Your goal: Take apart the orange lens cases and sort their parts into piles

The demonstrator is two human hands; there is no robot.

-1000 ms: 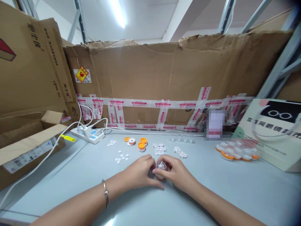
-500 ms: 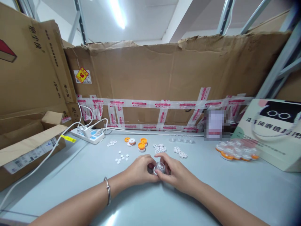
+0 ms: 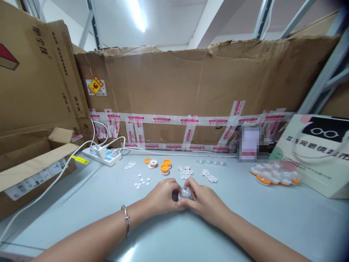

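Near the middle of the table, my left hand (image 3: 167,195) and my right hand (image 3: 203,198) meet around a small clear round plastic dome (image 3: 185,193) with a white part inside it. Fingers of both hands are closed on its sides and hide its lower edge. Just beyond them lie white patterned discs (image 3: 185,171) and a second overlapping row of such discs (image 3: 209,176). Orange and white round bases (image 3: 164,169) stand to the left of these. Several small white discs (image 3: 141,180) are scattered nearer my left hand.
Clear domes (image 3: 211,161) line the back. At the right, orange-and-clear round pieces (image 3: 275,173) sit beside a paper bag (image 3: 313,156). A power strip (image 3: 102,155) with white cables and an open cardboard box (image 3: 35,171) are at the left. Tall cardboard (image 3: 174,83) closes off the back.
My right index finger has drawn in closer to the dome, and the right thumb has shifted lower on it. The left hand stays almost where it was.
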